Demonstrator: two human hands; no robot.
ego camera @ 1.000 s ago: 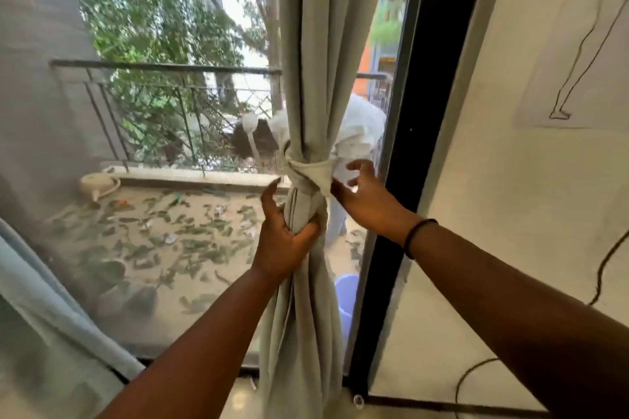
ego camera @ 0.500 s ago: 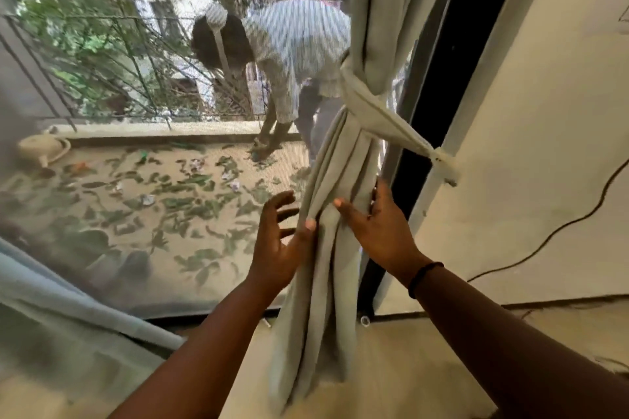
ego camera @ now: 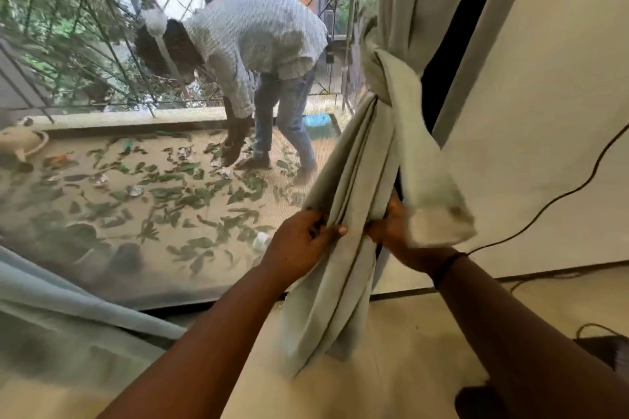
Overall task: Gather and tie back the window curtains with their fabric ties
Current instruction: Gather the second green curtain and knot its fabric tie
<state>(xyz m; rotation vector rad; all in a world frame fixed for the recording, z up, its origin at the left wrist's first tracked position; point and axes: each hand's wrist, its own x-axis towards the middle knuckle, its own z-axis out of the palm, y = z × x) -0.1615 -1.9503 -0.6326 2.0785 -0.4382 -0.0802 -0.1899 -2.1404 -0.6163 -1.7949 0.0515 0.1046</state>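
So the curtain (ego camera: 343,221) is bunched up and knotted with its tie (ego camera: 384,78) well above both hands. The left hand (ego camera: 299,241) pinches the folds below the knot, fingers curled into the fabric. The right hand (ego camera: 394,228) is just beside it, half hidden behind the tie's loose end; can't tell its grip. A second curtain (ego camera: 68,299) hangs off to the left.

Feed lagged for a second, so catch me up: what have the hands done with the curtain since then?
Both hands dropped from the knot to the hanging folds: the left hand now pinches the curtain, the right hand grips it behind the fabric tie, whose loose end fell over that hand. The tie remains knotted.
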